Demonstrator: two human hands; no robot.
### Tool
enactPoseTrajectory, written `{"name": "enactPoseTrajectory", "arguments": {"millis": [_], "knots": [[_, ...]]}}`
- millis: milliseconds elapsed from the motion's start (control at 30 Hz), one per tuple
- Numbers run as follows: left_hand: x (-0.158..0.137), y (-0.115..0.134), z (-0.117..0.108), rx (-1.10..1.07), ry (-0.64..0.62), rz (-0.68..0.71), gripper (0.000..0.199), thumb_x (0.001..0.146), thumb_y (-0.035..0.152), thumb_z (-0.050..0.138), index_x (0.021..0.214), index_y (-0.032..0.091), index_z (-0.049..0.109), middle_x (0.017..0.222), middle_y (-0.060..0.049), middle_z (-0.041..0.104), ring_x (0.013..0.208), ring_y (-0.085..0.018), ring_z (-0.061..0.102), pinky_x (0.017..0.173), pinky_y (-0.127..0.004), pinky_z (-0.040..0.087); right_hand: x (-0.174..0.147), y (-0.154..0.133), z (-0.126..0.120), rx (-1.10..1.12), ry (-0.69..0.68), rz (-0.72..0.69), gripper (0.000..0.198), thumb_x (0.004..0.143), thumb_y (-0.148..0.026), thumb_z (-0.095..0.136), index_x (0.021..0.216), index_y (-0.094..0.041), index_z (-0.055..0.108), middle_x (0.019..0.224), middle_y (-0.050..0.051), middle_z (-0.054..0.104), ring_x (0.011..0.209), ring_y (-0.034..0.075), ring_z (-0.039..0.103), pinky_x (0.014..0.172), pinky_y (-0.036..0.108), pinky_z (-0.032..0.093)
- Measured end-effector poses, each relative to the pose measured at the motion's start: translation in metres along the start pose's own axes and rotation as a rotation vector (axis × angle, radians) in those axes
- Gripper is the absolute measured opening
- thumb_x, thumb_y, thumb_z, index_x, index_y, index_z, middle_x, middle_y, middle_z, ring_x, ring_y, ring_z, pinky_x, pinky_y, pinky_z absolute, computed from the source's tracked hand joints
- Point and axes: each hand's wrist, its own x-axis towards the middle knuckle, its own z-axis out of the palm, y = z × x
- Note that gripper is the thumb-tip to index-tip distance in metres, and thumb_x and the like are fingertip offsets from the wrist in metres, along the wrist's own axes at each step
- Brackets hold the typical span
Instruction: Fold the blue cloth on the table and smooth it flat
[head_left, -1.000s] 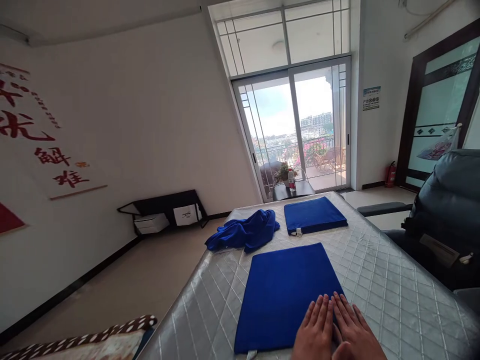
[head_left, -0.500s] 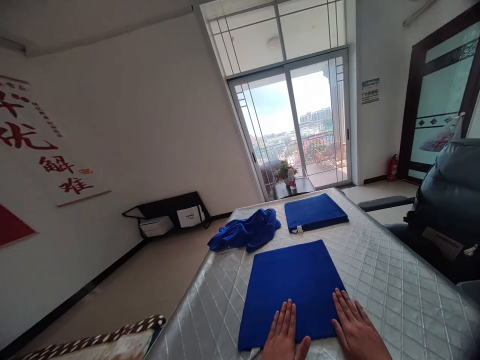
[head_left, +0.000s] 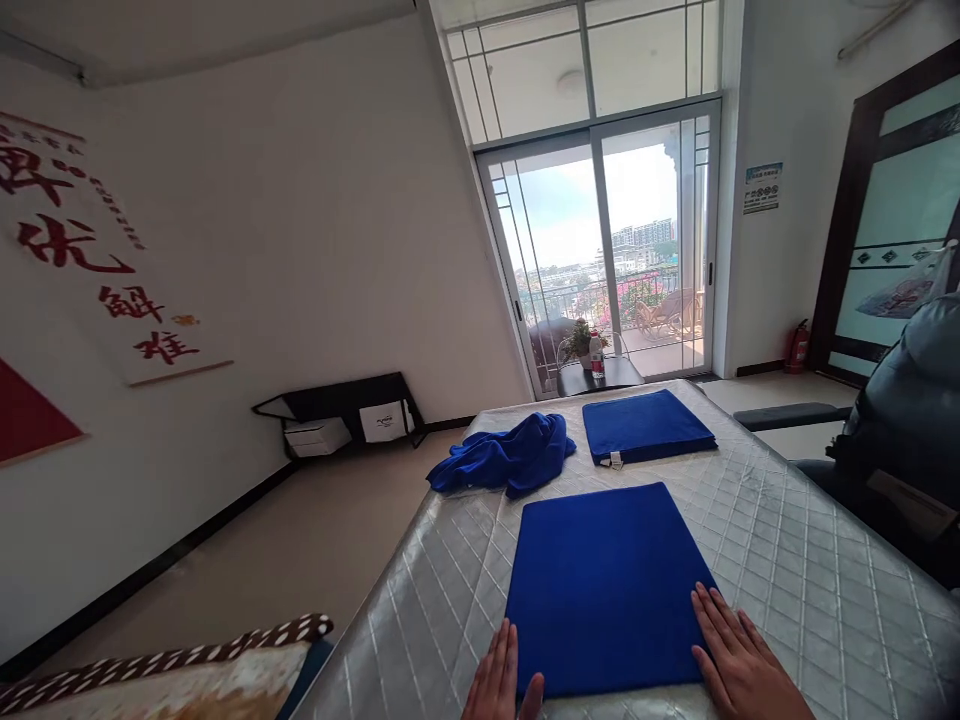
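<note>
Flat blue cloth (head_left: 607, 590) lies in front of the person, on the nr part of the silver quilted cover (head_left: 795, 560), a squarish panel w/ fairly straight edges. L hand (head_left: 499, 678) is at its L edge, low down, fingers straight & together, thumb apart nr the bottom edge; frame cuts off the rest. R hand (head_left: 739, 652) is at the R edge, also low, fingers straight, thumb out by the nr-R corner. Both hands flat & extended, set wide apart w/ the cloth btwn; neither grips anything. Can't tell how hard they press.

Beyond: crumpled blue cloth (head_left: 517, 458) to the L, folded blue stack (head_left: 649, 425) to the R, w/ sm. white label (head_left: 615, 460) at its nr edge. Past the cover's far end, sm. table (head_left: 576, 381) w/ plant (head_left: 577, 340) & bottle (head_left: 597, 358), in front of glass sliding door (head_left: 607, 220).
</note>
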Motion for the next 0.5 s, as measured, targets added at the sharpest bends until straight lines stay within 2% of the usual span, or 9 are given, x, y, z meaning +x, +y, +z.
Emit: {"name": "enactPoseTrajectory", "arguments": {"millis": [133,300,400,500], "knots": [[0.0,-0.005,0.003,-0.042,0.036,0.052,0.073,0.098,0.063,0.027,0.156,0.018,0.03,0.161,-0.004,0.028,0.149,-0.029,0.026,0.122,-0.049,0.028,0.0,0.001,-0.005,0.015,-0.009,0.014,0.059,0.102,-0.049,0.03,0.154,-0.02,0.036,0.161,0.006,0.027,0.149,0.026,0.025,0.12,0.051,0.03],[0.001,-0.006,0.008,-0.075,0.092,0.051,0.078,0.096,0.068,0.032,0.154,0.016,0.036,0.159,-0.007,0.032,0.147,-0.033,0.03,0.121,-0.049,0.031,0.004,0.008,-0.022,0.002,-0.072,0.019,0.061,0.102,-0.05,0.029,0.153,-0.019,0.037,0.161,0.007,0.028,0.149,0.028,0.024,0.119,0.052,0.029],[-0.001,-0.003,0.006,-0.095,0.109,0.06,0.078,0.096,0.069,0.032,0.154,0.018,0.035,0.159,-0.005,0.033,0.148,-0.031,0.032,0.121,-0.048,0.033,0.021,0.005,-0.047,-0.01,-0.088,0.011,0.063,0.102,-0.054,0.026,0.155,-0.02,0.032,0.162,0.005,0.025,0.149,0.026,0.022,0.121,0.049,0.028],[-0.005,0.001,-0.001,-0.134,0.107,0.067,0.078,0.097,0.069,0.029,0.156,0.017,0.031,0.16,-0.005,0.031,0.148,-0.03,0.031,0.121,-0.047,0.032,0.054,-0.006,-0.068,-0.04,-0.082,-0.021,0.065,0.102,-0.055,0.023,0.156,-0.02,0.031,0.163,0.005,0.025,0.15,0.023,0.02,0.121,0.046,0.026]]}}
